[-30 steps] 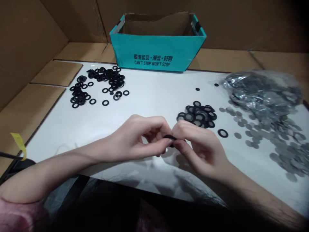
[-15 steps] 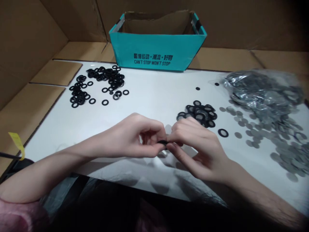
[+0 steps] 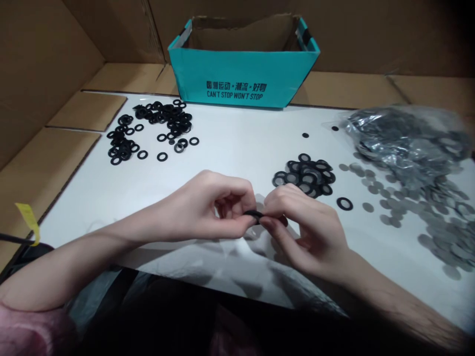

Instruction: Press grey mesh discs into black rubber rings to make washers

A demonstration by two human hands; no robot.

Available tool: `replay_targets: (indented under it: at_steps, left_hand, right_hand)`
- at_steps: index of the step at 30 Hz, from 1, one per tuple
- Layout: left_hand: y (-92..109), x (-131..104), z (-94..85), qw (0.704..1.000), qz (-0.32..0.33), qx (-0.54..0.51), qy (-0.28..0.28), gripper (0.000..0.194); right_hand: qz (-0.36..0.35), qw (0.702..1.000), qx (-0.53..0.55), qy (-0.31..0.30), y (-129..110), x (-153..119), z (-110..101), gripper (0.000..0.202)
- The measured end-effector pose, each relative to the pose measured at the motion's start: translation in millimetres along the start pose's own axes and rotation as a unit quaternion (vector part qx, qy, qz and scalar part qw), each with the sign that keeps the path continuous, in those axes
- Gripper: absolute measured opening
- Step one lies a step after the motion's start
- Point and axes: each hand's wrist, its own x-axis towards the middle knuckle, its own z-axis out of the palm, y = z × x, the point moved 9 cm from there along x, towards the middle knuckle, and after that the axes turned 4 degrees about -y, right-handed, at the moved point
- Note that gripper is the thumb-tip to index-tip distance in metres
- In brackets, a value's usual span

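My left hand (image 3: pixel 208 207) and my right hand (image 3: pixel 304 227) meet above the near middle of the white sheet (image 3: pixel 237 148). Both pinch one small black ring (image 3: pixel 254 214) between their fingertips; it lies nearly flat between them. Just beyond my right hand sits a small heap of black rings with grey centres (image 3: pixel 305 175), and one such ring (image 3: pixel 344 203) lies alone to its right. What else my fingers hold is hidden.
A pile of plain black rings (image 3: pixel 152 128) lies at the far left. Grey discs (image 3: pixel 419 207) spill from a clear plastic bag (image 3: pixel 404 138) at the right. A teal cardboard box (image 3: pixel 243 64) stands at the back. Brown cardboard walls surround the sheet.
Both hands stayed together on the ring, with small finger shifts; the ring went from a flat angle to more hidden and back into sight.
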Motion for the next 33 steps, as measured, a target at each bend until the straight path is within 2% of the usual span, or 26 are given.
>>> replay_targets:
  at_steps: [6,13,15,17,20,25,28,33]
  left_hand:
    - [5.9,-0.7,-4.5,0.997,0.036,0.01,0.067,0.007]
    - [3.2,-1.9,-0.8,0.999,0.014,0.019,0.045,0.009]
    - [3.8,-1.4,-3.7,0.998,0.03,0.016,0.059,0.008]
    - [5.7,-0.8,-7.9,0.995,0.061,0.014,0.082,0.008]
    - [11.4,-0.9,-12.1,0.987,0.113,0.03,0.112,0.026]
    - [22.2,-3.1,-11.1,0.977,0.157,0.073,0.127,0.019]
    - [24.2,-3.6,-10.9,0.978,0.157,0.046,0.132,0.016]
    - [21.7,-3.5,-11.5,0.979,0.14,0.02,0.15,0.018]
  right_hand:
    - [0.043,0.998,0.027,0.032,7.3,0.7,-2.5,0.015]
    - [-0.024,0.995,-0.057,0.073,-5.2,-6.9,-6.2,0.016]
    - [0.015,0.997,-0.025,0.072,1.2,-5.9,-8.5,0.013]
    - [0.105,0.991,0.061,0.061,16.7,-5.3,-8.3,0.013]
    - [0.223,0.951,0.21,0.041,36.2,-8.6,0.1,0.024]
    - [0.28,0.864,0.418,0.011,45.3,-12.4,20.7,0.032]
    - [0.302,0.825,0.478,-0.003,46.9,-15.8,31.4,0.032]
    - [0.329,0.786,0.523,-0.012,46.0,-21.1,43.1,0.035]
